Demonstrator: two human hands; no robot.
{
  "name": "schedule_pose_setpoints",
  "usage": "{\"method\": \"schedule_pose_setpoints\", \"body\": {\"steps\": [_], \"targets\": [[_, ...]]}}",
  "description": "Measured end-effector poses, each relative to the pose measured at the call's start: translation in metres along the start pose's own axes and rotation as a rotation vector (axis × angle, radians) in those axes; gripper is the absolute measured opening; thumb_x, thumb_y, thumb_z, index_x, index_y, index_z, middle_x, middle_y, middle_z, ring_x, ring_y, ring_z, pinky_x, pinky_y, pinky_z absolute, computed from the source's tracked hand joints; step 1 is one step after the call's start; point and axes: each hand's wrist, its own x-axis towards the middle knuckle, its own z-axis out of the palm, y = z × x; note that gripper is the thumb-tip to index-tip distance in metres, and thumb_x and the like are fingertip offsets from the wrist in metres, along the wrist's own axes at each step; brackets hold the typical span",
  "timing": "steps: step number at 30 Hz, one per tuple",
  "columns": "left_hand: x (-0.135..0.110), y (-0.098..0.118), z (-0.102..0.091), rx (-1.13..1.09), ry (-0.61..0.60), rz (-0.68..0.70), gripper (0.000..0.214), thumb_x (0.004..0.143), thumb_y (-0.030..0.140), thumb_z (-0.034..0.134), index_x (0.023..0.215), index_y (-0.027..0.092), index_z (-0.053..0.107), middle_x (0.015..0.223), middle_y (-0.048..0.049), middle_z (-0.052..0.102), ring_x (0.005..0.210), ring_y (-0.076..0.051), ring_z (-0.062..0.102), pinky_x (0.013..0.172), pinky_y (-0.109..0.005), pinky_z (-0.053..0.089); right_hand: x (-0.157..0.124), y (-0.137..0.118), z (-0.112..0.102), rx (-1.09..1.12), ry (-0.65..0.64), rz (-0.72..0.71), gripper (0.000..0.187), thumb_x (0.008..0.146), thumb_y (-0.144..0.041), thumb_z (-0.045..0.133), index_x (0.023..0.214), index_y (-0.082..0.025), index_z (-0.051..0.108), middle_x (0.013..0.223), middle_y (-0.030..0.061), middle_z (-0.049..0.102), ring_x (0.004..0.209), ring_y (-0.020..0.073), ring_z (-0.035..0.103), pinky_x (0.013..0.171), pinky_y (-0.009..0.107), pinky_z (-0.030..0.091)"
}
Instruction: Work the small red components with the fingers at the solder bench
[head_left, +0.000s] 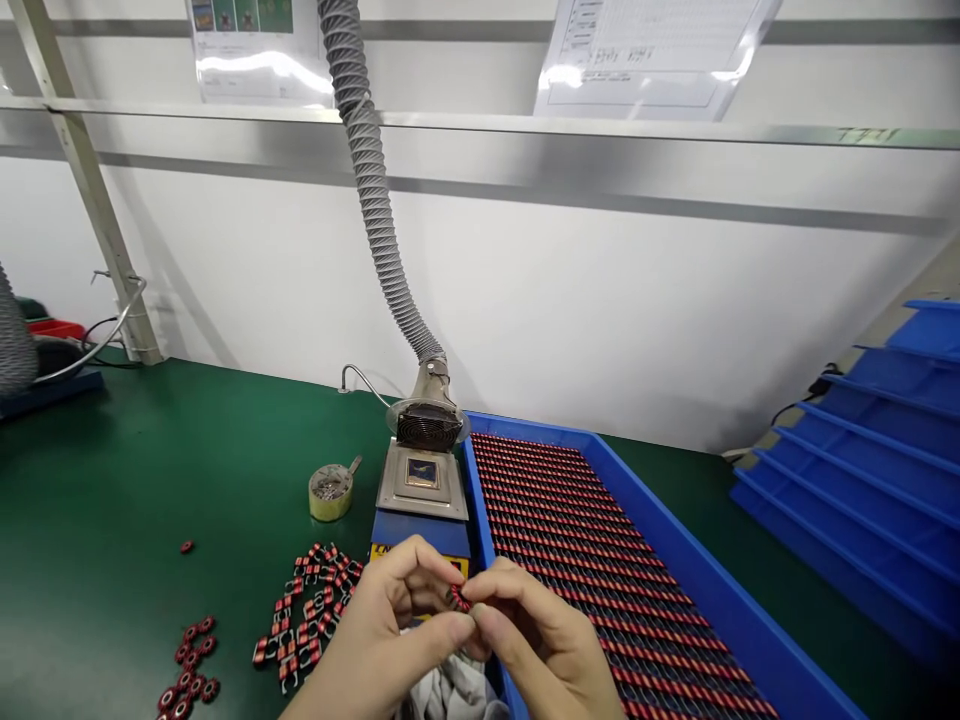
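A small red and black wire-wound coil [457, 598] is pinched between the fingertips of my two hands. My left hand [397, 630] grips it from the left with thumb and forefinger. From the other side my right hand [536, 635] closes on it, the thumbs nearly meeting. The fingers cover most of the coil. Below the hands lies a crumpled grey-white cloth [457, 690]. A pile of similar coils [311, 610] with wire legs rests to the left. Farther left are several red ring-shaped parts [191, 665], and one loose ring [187, 547] lies apart.
Beyond my hands stands a solder pot [422, 480] under a fume hose [382, 220]. A round tin [330, 492] holds metal bits. The blue tray [675, 540] at right carries rows of coils. Stacked blue trays [862, 470] stand far right on the green table [187, 450].
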Motion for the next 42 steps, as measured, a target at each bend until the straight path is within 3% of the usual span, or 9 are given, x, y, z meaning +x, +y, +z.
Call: {"method": "schedule_pose_setpoints", "body": {"steps": [5, 9, 14, 20, 25, 28, 32, 37, 42], "targets": [[0.003, 0.0, -0.004, 0.068, 0.006, -0.007, 0.026, 0.072, 0.028, 0.078, 0.082, 0.013, 0.06, 0.074, -0.0016, 0.068, 0.07, -0.01, 0.065, 0.067, -0.019, 0.048, 0.001, 0.005, -0.002, -0.101, 0.054, -0.024, 0.021, 0.086, -0.038, 0.064, 0.075, -0.021, 0.068, 0.067, 0.0008, 0.054, 0.06, 0.0123, 0.052, 0.056, 0.022, 0.04], [0.004, 0.0, 0.0, -0.049, -0.008, -0.025, 0.028, 0.071, 0.032, 0.079, 0.082, 0.012, 0.063, 0.071, -0.0015, 0.069, 0.067, -0.009, 0.065, 0.066, -0.018, 0.049, -0.001, 0.005, 0.002, -0.12, 0.066, 0.011, 0.026, 0.087, -0.039, 0.061, 0.071, -0.018, 0.064, 0.065, 0.001, 0.053, 0.059, 0.0123, 0.05, 0.055, 0.023, 0.039], [0.005, -0.005, 0.001, -0.216, -0.08, -0.055, 0.029, 0.076, 0.034, 0.075, 0.083, 0.012, 0.058, 0.065, -0.0018, 0.067, 0.059, -0.009, 0.065, 0.062, -0.019, 0.05, -0.003, 0.003, 0.013, 0.156, 0.109, 0.138, 0.034, 0.083, -0.046, 0.067, 0.069, -0.016, 0.057, 0.055, -0.0032, 0.046, 0.05, 0.0076, 0.042, 0.049, 0.02, 0.031], [0.009, -0.012, 0.002, -0.309, -0.147, -0.031, 0.029, 0.078, 0.034, 0.073, 0.083, 0.011, 0.055, 0.063, -0.0038, 0.068, 0.055, -0.01, 0.066, 0.056, -0.016, 0.049, 0.0, 0.008, 0.014, 0.316, 0.032, 0.109, 0.029, 0.083, -0.041, 0.068, 0.071, -0.017, 0.058, 0.054, -0.0035, 0.049, 0.045, 0.006, 0.042, 0.046, 0.017, 0.034], [0.008, -0.011, 0.005, -0.368, -0.152, -0.061, 0.03, 0.077, 0.032, 0.074, 0.083, 0.012, 0.053, 0.063, -0.0033, 0.068, 0.055, -0.01, 0.066, 0.058, -0.017, 0.052, -0.002, 0.005, 0.018, 0.325, 0.173, 0.11, 0.028, 0.076, -0.04, 0.075, 0.066, -0.018, 0.06, 0.054, -0.0038, 0.05, 0.042, 0.006, 0.043, 0.044, 0.018, 0.036], [0.007, -0.01, 0.005, -0.374, -0.16, -0.054, 0.029, 0.077, 0.031, 0.074, 0.083, 0.012, 0.053, 0.063, -0.0023, 0.067, 0.056, -0.01, 0.066, 0.059, -0.017, 0.052, -0.003, 0.003, 0.02, 0.315, 0.193, 0.091, 0.028, 0.076, -0.039, 0.075, 0.064, -0.019, 0.06, 0.054, -0.0044, 0.048, 0.042, 0.0055, 0.043, 0.044, 0.017, 0.035], [0.006, -0.011, 0.006, -0.373, -0.146, -0.048, 0.027, 0.079, 0.031, 0.072, 0.085, 0.011, 0.055, 0.065, -0.0035, 0.068, 0.058, -0.01, 0.066, 0.061, -0.018, 0.052, -0.003, 0.003, 0.023, 0.275, 0.227, 0.099, 0.029, 0.078, -0.041, 0.073, 0.066, -0.019, 0.058, 0.05, -0.0051, 0.047, 0.04, 0.0055, 0.041, 0.043, 0.017, 0.035], [0.004, -0.006, 0.007, -0.334, -0.104, -0.062, 0.028, 0.078, 0.032, 0.073, 0.087, 0.011, 0.057, 0.068, -0.0027, 0.067, 0.061, -0.01, 0.065, 0.064, -0.02, 0.051, -0.001, 0.002, 0.029, 0.23, 0.362, 0.08, 0.03, 0.078, -0.042, 0.073, 0.069, -0.019, 0.058, 0.05, -0.0053, 0.047, 0.041, 0.0049, 0.041, 0.043, 0.016, 0.037], [0.003, -0.002, 0.007, -0.306, -0.098, -0.071, 0.027, 0.078, 0.031, 0.073, 0.087, 0.012, 0.056, 0.07, -0.0029, 0.067, 0.063, -0.01, 0.065, 0.065, -0.02, 0.05, -0.004, -0.002, 0.024, 0.198, 0.467, 0.014, 0.027, 0.074, -0.044, 0.076, 0.076, -0.021, 0.062, 0.061, -0.0036, 0.051, 0.048, 0.0063, 0.044, 0.044, 0.016, 0.038]]}}
